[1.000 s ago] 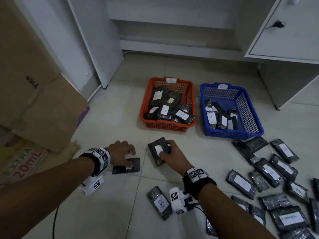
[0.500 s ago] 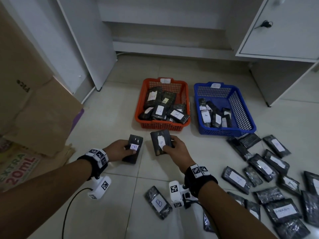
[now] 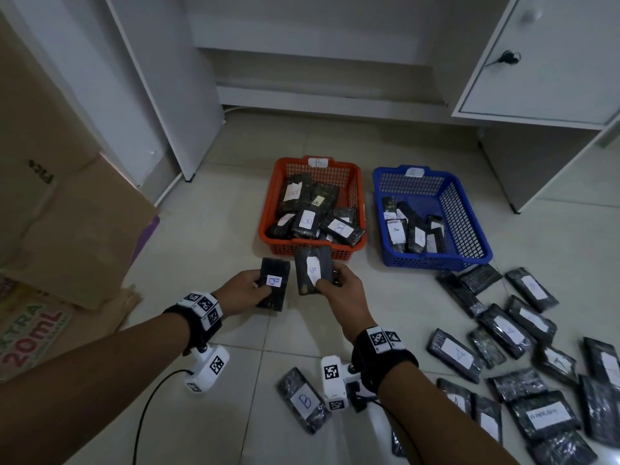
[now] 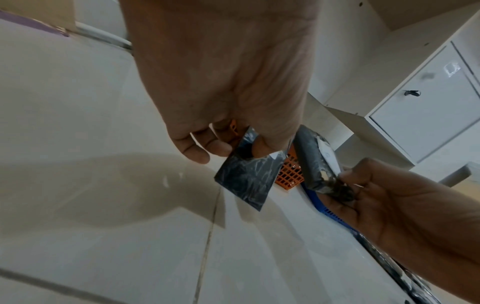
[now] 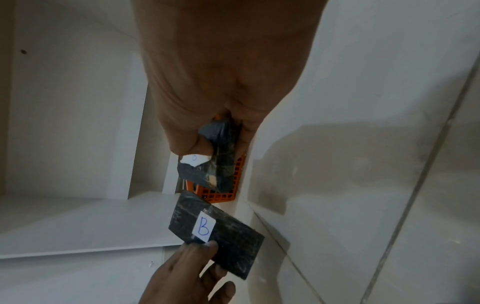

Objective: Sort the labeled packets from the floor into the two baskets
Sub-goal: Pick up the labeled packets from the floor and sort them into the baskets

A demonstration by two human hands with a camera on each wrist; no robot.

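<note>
A person sits over a tiled floor (image 3: 208, 209) with both arms reaching forward. The left hand (image 3: 240, 292) holds a dark plastic-wrapped packet labelled B (image 3: 273, 284), thumb on top and fingers (image 4: 205, 146) curled underneath, clamped on it. The right hand (image 3: 339, 293) pinches a second B packet (image 3: 312, 273) in the same way, its fingers closed on the near end. Both packets hang in the air just in front of the near rim of the orange basket (image 3: 278, 182), which carries a B tag and already holds a heap of B packets. Beside it, to the right, the blue basket (image 3: 476, 239) holds several packets, at least one marked A.

The sorting looks roughly half done — many packets remain. One loose B packet (image 3: 303, 399) lies on the floor near the right wrist, and a large scatter of unsorted packets (image 3: 503, 333), several marked A, covers the floor towards the right edge. The two held packets likely belong in the orange basket.
</note>
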